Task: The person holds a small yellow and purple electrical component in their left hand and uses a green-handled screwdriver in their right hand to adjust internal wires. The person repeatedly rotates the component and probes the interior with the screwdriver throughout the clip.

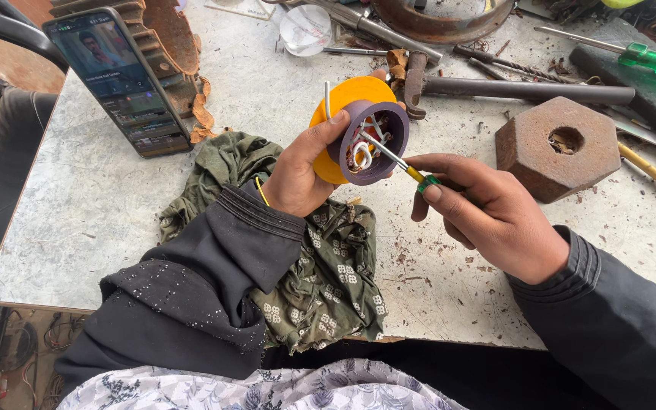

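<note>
The spool (pixel 358 129) was a yellow disc fronted by a purple cup, tilted with its open mouth toward the camera, white wires curled inside. The screwdriver (pixel 396 161), thin steel with a yellow-green handle, angled its tip into that cup.

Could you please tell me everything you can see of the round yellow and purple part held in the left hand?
The round part has a yellow disc at the back and a dark purple cup in front, both plastic by the look. Its open side faces the camera, tilted, showing white wires and coppery pieces inside. A thin white wire sticks up past its rim. The left hand holds it above the table, thumb on the purple rim. The metal tip of a small screwdriver, held in the right hand, reaches into the cup.
</note>
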